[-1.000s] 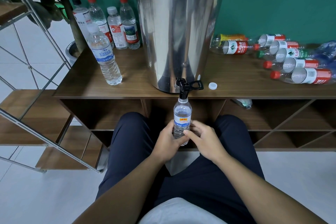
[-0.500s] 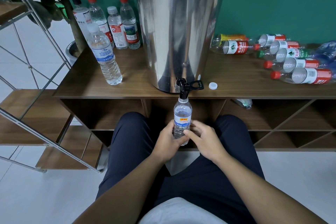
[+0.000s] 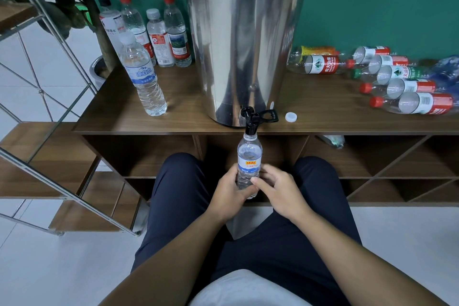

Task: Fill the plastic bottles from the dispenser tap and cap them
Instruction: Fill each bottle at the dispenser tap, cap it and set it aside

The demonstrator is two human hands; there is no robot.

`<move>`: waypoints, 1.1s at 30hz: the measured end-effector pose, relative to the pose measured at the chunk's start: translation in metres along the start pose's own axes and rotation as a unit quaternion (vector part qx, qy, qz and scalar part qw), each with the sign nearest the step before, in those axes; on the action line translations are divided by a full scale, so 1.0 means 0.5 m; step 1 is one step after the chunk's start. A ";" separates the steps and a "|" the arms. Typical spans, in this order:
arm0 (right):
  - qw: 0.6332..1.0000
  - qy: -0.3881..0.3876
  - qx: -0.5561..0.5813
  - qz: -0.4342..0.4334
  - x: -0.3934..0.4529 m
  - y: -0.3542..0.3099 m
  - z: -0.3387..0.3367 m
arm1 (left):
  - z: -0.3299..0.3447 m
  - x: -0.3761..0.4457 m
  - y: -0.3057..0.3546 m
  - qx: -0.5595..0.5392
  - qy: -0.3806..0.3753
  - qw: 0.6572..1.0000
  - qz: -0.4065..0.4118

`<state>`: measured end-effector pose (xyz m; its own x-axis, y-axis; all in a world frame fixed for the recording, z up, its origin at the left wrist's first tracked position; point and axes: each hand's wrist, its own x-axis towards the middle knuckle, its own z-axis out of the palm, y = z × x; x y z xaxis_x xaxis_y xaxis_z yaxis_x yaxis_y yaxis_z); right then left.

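Bottle (image 3: 249, 156) upright, mouth right under tap (image 3: 249, 125) — gripped low by left hand (image 3: 229, 194) and right hand (image 3: 278, 189); cap (image 3: 290, 117) up-right on shelf (image 3: 173, 117) — nearer right hand.

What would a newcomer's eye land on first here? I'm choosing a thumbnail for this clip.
First the big shiny steel dispenser standing mid-shelf against the green wall. Next the small bottle held upright under the black tap by the left hand and right hand. Then the pile of red-capped bottles lying at right, and the loose white cap beside the tap.
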<state>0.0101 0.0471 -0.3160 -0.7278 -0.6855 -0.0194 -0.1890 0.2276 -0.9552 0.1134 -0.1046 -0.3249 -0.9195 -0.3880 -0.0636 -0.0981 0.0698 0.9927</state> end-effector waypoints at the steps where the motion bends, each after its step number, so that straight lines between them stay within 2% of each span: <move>1: 1.000 0.001 0.000 0.000 0.000 0.000 0.000 | 0.000 0.000 0.000 0.001 0.000 1.000 0.000; 33: 1.000 -0.001 -0.003 -0.005 0.001 0.001 0.000 | 0.001 0.001 -0.001 0.009 0.006 1.000 0.002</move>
<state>0.0096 0.0472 -0.3166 -0.7243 -0.6894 -0.0105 -0.2007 0.2254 -0.9534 0.1130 -0.1045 -0.3256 -0.9154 -0.3983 -0.0579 -0.1012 0.0885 0.9909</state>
